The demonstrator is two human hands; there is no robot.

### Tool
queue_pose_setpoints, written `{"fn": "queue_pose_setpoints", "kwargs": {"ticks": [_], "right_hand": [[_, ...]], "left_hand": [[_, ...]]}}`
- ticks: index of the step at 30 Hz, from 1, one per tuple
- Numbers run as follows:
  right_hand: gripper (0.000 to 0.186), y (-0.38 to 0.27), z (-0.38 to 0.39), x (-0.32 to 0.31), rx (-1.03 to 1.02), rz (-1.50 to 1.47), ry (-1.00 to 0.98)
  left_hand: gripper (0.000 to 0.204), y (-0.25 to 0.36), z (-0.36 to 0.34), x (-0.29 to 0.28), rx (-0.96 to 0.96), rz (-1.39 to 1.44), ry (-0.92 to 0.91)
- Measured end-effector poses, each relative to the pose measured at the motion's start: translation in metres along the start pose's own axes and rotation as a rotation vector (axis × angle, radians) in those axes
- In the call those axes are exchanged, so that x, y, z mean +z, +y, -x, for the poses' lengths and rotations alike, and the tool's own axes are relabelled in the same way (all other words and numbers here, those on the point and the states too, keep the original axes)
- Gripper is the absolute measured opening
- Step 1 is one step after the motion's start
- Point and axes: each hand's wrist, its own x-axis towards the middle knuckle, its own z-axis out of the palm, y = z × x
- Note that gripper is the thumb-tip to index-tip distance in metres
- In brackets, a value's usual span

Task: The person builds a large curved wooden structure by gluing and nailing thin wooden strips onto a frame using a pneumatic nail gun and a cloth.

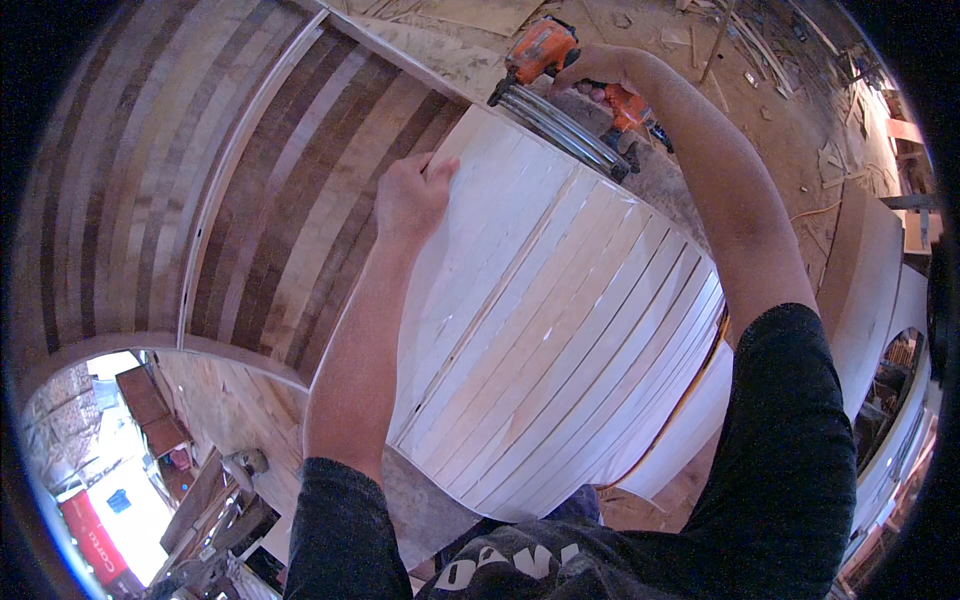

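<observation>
My right hand (pixel 608 72) is wrapped round the handle of an orange nail gun (pixel 543 47). Its long metal magazine (pixel 565 130) lies along the far edge of a curved surface of pale wooden slats (pixel 550 340). My left hand (pixel 413 198) is closed on the left edge of a wide pale board (pixel 480 190), thumb lying on its face. That board adjoins the slats. The gun's nose is close to the far edge; whether it touches the wood, I cannot tell.
To the left, the curved wooden frame (pixel 190 240) continues with light and dark stripes between ribs. Wood scraps (pixel 770 50) litter the dirt floor at the far right. A large curved panel (pixel 850 270) stands on the right. An orange hose (pixel 670 425) runs beside the slats.
</observation>
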Motion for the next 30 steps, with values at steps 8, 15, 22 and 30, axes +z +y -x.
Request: {"fn": "queue_pose_setpoints", "kwargs": {"ticks": [8,15,22,30], "right_hand": [[0.038,-0.043,0.064,0.013,-0.589,0.431,0.462],[0.046,-0.159,0.13,-0.006,-0.103,1.051,0.347],[0.052,-0.261,0.14,0.085,-0.216,1.299,0.317],[0.042,-0.309,0.082,0.142,0.16,1.513,0.114]], "left_hand": [[0.042,0.002,0.018,-0.017,-0.082,-0.169,0.061],[0.052,-0.056,0.095,-0.056,-0.063,-0.187,0.054],[0.049,-0.102,0.105,-0.069,-0.057,0.017,-0.095],[0.038,-0.089,0.097,-0.069,-0.124,0.13,-0.163]]}}
